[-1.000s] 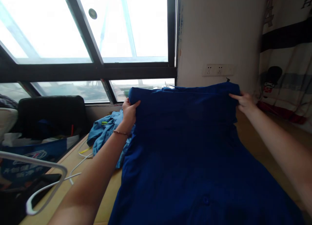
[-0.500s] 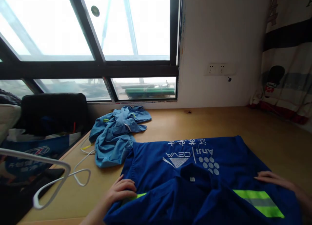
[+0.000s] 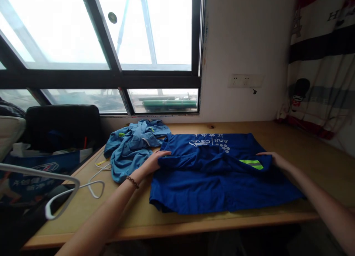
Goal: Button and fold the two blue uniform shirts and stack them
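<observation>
A dark blue work jacket (image 3: 191, 189) with white lettering and a yellow-green reflective strip lies spread on the table, its lettering upside down to me. A raised fold of cloth crosses its middle. At the left end of that fold, my left hand (image 3: 157, 160) grips the cloth, fingers pointing inward over it. My right hand (image 3: 271, 159) pinches the right end near the reflective strip. Both thumbs are mostly hidden. Beside my left hand lies a crumpled lighter blue garment (image 3: 126, 154), partly touching the jacket.
The wooden table (image 3: 91, 222) runs to a wall below the window (image 3: 149, 30). A white cable (image 3: 97, 185) and a white curved tube (image 3: 52, 172) are at left, near a dark chair (image 3: 62, 126) and a blue bag (image 3: 36, 178). A patterned curtain (image 3: 316, 78) hangs at right.
Both hands have moved forward, away from me, and the dark blue jacket has shifted with them. Its near edge and the table's front edge now show. The lighter garment stays about where it was.
</observation>
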A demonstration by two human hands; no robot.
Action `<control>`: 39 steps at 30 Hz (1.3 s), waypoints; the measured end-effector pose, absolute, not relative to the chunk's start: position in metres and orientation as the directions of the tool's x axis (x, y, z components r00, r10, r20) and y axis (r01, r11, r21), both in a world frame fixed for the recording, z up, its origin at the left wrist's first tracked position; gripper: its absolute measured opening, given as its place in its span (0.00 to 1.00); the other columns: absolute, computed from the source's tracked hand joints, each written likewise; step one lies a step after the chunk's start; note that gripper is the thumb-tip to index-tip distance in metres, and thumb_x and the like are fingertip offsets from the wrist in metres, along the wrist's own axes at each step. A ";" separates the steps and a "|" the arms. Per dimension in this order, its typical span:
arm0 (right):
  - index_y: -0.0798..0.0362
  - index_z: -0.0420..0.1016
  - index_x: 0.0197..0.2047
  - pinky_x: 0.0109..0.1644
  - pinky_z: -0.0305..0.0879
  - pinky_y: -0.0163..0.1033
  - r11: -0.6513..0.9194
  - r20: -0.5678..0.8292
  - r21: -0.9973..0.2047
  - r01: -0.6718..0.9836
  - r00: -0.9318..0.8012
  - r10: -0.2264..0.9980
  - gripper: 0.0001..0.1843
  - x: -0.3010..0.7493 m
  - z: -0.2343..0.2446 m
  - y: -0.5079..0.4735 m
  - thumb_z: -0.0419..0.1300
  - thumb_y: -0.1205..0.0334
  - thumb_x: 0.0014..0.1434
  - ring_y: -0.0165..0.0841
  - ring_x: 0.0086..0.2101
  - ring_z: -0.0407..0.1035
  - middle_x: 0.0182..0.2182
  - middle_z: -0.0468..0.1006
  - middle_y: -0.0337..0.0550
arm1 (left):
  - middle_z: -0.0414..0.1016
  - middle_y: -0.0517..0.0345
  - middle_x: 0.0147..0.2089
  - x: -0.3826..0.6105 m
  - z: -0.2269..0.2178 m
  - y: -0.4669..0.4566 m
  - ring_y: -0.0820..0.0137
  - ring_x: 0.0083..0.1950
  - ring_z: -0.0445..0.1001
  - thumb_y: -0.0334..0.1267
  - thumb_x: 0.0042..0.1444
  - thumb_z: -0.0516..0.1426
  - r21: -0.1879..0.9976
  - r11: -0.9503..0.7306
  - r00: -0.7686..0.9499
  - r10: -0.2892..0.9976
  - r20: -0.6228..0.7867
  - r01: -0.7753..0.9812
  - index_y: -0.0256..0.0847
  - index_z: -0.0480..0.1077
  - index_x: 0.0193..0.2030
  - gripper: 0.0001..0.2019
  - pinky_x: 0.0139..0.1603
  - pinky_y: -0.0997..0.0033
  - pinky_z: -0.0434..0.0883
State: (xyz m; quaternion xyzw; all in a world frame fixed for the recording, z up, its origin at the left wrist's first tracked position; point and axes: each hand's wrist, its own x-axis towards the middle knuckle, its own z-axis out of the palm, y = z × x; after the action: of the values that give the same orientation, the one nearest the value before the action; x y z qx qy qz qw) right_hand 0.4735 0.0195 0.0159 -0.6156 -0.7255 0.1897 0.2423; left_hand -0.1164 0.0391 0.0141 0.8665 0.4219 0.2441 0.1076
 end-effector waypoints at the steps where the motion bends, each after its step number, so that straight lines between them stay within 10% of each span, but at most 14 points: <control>1: 0.54 0.74 0.42 0.47 0.64 0.45 0.151 0.075 -0.581 0.800 -0.132 0.988 0.21 0.474 0.022 0.019 0.52 0.63 0.44 0.43 0.42 0.69 0.41 0.76 0.47 | 0.67 0.50 0.53 -0.116 0.016 0.037 0.63 0.54 0.64 0.30 0.47 0.53 0.335 -0.630 0.522 0.773 0.361 0.700 0.40 0.60 0.56 0.26 0.58 0.57 0.56; 8: 0.48 0.55 0.59 0.58 0.51 0.48 0.481 0.199 -0.199 0.854 -0.445 0.873 0.34 0.429 0.026 -0.034 0.52 0.66 0.46 0.41 0.55 0.54 0.56 0.61 0.42 | 0.52 0.51 0.63 -0.109 0.025 -0.008 0.62 0.63 0.50 0.27 0.54 0.48 -0.224 -0.744 0.764 0.540 0.354 0.630 0.47 0.54 0.59 0.25 0.61 0.49 0.45; 16: 0.52 0.57 0.58 0.57 0.49 0.53 0.417 0.335 0.276 0.866 -0.493 0.803 0.41 0.405 -0.012 -0.011 0.48 0.82 0.38 0.41 0.52 0.59 0.50 0.69 0.45 | 0.72 0.50 0.42 -0.084 0.021 0.008 0.63 0.49 0.67 0.24 0.54 0.48 -0.249 -0.670 0.715 0.657 0.239 0.699 0.42 0.61 0.54 0.21 0.55 0.56 0.55; 23: 0.48 0.72 0.45 0.42 0.66 0.41 0.216 0.334 0.168 0.962 -0.262 0.906 0.26 0.402 0.029 0.027 0.50 0.76 0.44 0.38 0.41 0.69 0.43 0.75 0.40 | 0.73 0.52 0.33 -0.073 0.051 0.039 0.65 0.34 0.71 0.27 0.54 0.49 -0.016 -0.462 0.426 0.804 0.416 0.887 0.38 0.70 0.40 0.11 0.37 0.66 0.63; 30: 0.44 0.73 0.43 0.43 0.65 0.45 0.137 0.368 0.073 0.988 -0.154 0.917 0.21 0.443 0.117 -0.002 0.51 0.68 0.46 0.43 0.43 0.68 0.43 0.75 0.37 | 0.72 0.55 0.40 -0.063 0.117 -0.030 0.63 0.43 0.68 0.31 0.54 0.48 -0.052 -0.540 0.472 0.680 0.561 0.840 0.44 0.67 0.44 0.13 0.49 0.60 0.60; 39: 0.27 0.62 0.52 0.56 0.59 0.51 0.357 0.247 -0.205 0.911 -0.305 0.920 0.41 0.493 -0.044 -0.087 0.50 0.71 0.34 0.43 0.52 0.60 0.51 0.67 0.26 | 0.68 0.52 0.53 -0.085 -0.014 -0.127 0.63 0.51 0.67 0.27 0.50 0.47 -0.058 -0.629 0.596 0.698 0.396 0.775 0.43 0.63 0.53 0.23 0.49 0.64 0.67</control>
State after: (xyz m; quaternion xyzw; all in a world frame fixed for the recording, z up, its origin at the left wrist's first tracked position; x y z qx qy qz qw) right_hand 0.4926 -0.0871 -0.0439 -0.5667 -0.8077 0.0130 0.1620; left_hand -0.0845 -0.1269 -0.0144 0.8862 0.4156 0.1708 -0.1127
